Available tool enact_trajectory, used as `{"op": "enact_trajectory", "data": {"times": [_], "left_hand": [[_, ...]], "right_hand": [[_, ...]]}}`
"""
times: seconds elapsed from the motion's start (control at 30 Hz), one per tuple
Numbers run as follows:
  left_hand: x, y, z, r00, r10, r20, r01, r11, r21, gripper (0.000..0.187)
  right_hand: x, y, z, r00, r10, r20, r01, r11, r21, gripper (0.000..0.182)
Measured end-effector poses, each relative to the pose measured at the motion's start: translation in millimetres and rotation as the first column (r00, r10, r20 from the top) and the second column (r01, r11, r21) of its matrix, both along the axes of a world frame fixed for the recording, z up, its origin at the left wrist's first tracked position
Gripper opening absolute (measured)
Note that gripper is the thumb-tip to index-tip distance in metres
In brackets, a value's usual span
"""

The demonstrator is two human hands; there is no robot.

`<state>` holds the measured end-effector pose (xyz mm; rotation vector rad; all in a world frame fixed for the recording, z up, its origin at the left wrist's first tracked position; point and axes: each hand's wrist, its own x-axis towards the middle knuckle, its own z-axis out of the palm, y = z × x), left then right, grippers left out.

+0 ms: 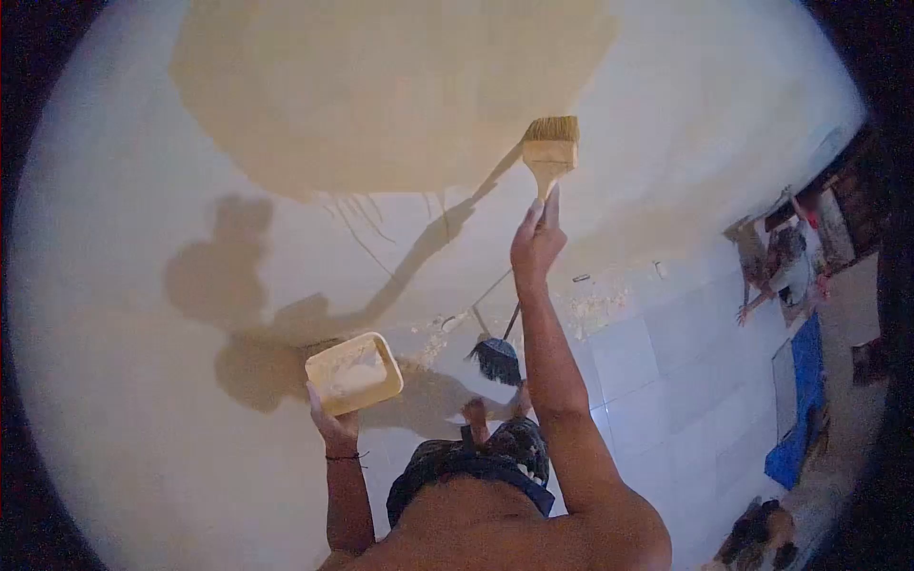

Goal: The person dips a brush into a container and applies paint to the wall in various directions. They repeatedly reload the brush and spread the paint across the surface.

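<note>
My right hand [539, 238] grips the handle of a wide paint brush [550, 154], bristles pointing up, in front of the wall [114, 190]. A darker yellowish painted area [381, 95] covers the upper part of the wall, with a few drips below its lower edge. Lower left, my left hand [335, 428] holds a pale rectangular tub [354, 373] from beneath, tilted so that its inside shows. Pale paint coats the inside of the tub. Shadows of my arms, head and the brush fall on the wall.
A dark-bristled broom [497, 360] is near my feet. Pale tiles [657, 381] cover the floor, with splatters along the wall's base. Farther right are a blue object [798, 409] and a person [785, 266]. Another person [759, 533] appears at the lower right.
</note>
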<state>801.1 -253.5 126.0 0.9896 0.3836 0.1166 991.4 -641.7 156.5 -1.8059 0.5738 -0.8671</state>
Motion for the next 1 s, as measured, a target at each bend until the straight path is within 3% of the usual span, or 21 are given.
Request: {"op": "enact_trajectory", "data": {"times": [0.03,0.1,0.13,0.17,0.23,0.3,0.37,0.4,0.43,0.47,0.5,0.57,0.6,0.67,0.77,0.8,0.83,0.9,0.93,1.0], "left_hand": [[-3,-6,6,0.999,-0.015,0.038,0.015,1.000,0.019,0.063],[2,-10,2,0.996,-0.028,0.088,0.025,0.999,0.031,0.063],[2,-11,-2,0.997,-0.017,0.071,0.018,1.000,-0.016,0.063],[-2,-10,-4,0.999,-0.009,0.046,0.012,0.998,-0.059,0.063],[-4,-16,-1,1.000,0.002,0.030,0.000,0.999,-0.053,0.063],[0,-15,2,0.999,0.024,0.026,-0.023,0.999,-0.041,0.063],[0,-8,-4,0.999,0.038,0.019,-0.036,0.996,-0.077,0.064],[1,-5,-8,0.999,0.044,0.024,-0.042,0.996,-0.079,0.064],[2,-2,-10,0.999,0.045,0.021,-0.043,0.996,-0.072,0.064],[0,14,-27,0.999,0.042,0.013,-0.041,0.997,-0.067,0.063],[-1,12,-27,0.999,0.041,0.012,-0.041,0.997,-0.066,0.063],[0,8,-26,0.999,-0.004,0.034,0.006,0.996,-0.085,0.060],[2,7,-27,0.999,0.000,0.041,0.003,0.996,-0.086,0.060],[-4,5,-31,0.997,0.041,0.068,-0.037,0.998,-0.059,0.061],[-7,25,-58,0.992,0.128,-0.022,-0.130,0.986,-0.104,0.060],[-8,25,-55,0.991,0.133,-0.026,-0.134,0.986,-0.097,0.060],[-8,16,-48,0.990,0.137,-0.014,-0.138,0.984,-0.112,0.059],[-2,11,-46,0.989,0.150,0.003,-0.149,0.980,-0.129,0.059],[-2,11,-52,0.986,0.165,0.012,-0.163,0.982,-0.100,0.057],[-8,7,-65,0.980,0.198,0.003,-0.197,0.977,-0.078,0.055]], "right_hand": [[1,2,-6,1.000,-0.003,0.002,0.003,1.000,-0.004,0.044],[9,23,-36,0.968,-0.036,0.248,0.083,0.980,-0.179,0.043],[-2,31,-42,0.997,0.006,0.073,0.014,0.960,-0.279,0.048],[-15,38,-50,0.998,0.007,0.063,0.011,0.960,-0.279,0.048],[-30,50,-50,0.955,0.233,-0.182,-0.249,0.966,-0.073,0.048],[-27,43,-60,0.968,0.219,-0.124,-0.234,0.964,-0.128,0.048],[-15,27,-67,0.994,-0.002,0.109,0.027,0.972,-0.232,0.045],[-7,20,-49,0.993,0.005,0.114,0.022,0.972,-0.235,0.045],[-3,13,-13,0.984,-0.037,0.172,0.056,0.993,-0.104,0.046],[-4,22,-10,0.972,-0.090,0.219,0.086,0.996,0.028,0.047],[-2,24,-16,0.972,-0.090,0.218,0.086,0.996,0.029,0.047],[11,42,-30,0.999,-0.003,-0.035,0.003,1.000,0.000,0.048],[12,59,-44,0.995,0.045,0.087,-0.060,0.982,0.181,0.047],[10,93,-83,0.990,0.139,-0.032,-0.139,0.990,0.029,0.046],[2,139,-89,0.973,0.229,0.042,-0.233,0.959,0.164,0.045],[-2,139,-86,0.959,0.266,-0.094,-0.250,0.956,0.156,0.049],[-4,135,-92,0.957,0.273,-0.095,-0.256,0.953,0.163,0.049],[-1,121,-112,0.989,0.147,0.013,-0.148,0.986,0.076,0.048],[12,114,-120,0.974,0.004,0.228,0.014,0.997,-0.080,0.047],[29,108,-129,0.987,-0.014,0.159,0.013,1.000,0.006,0.047]]}}
